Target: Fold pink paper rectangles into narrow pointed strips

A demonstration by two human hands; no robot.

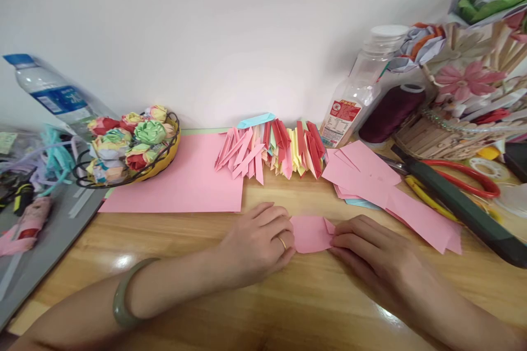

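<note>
A small piece of pink paper (310, 235) lies low over the wooden table between my two hands. My left hand (263, 238) has its fingers closed on the paper's left edge. At the right edge, my right hand (366, 244) pinches the paper, and a corner there is folded over. My fingers hide both ends of the piece. Just beyond it, a row of folded paper strips (280, 148) in pink, red and yellow stands by the wall, with a blue folded piece on top. Cut pink paper pieces (370, 175) lie stacked to the right.
Pink sheets (193, 175) lie behind my left hand, under a basket of paper flowers (135, 145). A water bottle (57, 93) leans at the left. On the right are a clear bottle (354, 88), a thread spool (391, 112), a dark-handled cutter (465, 208) and red-handled scissors (469, 173).
</note>
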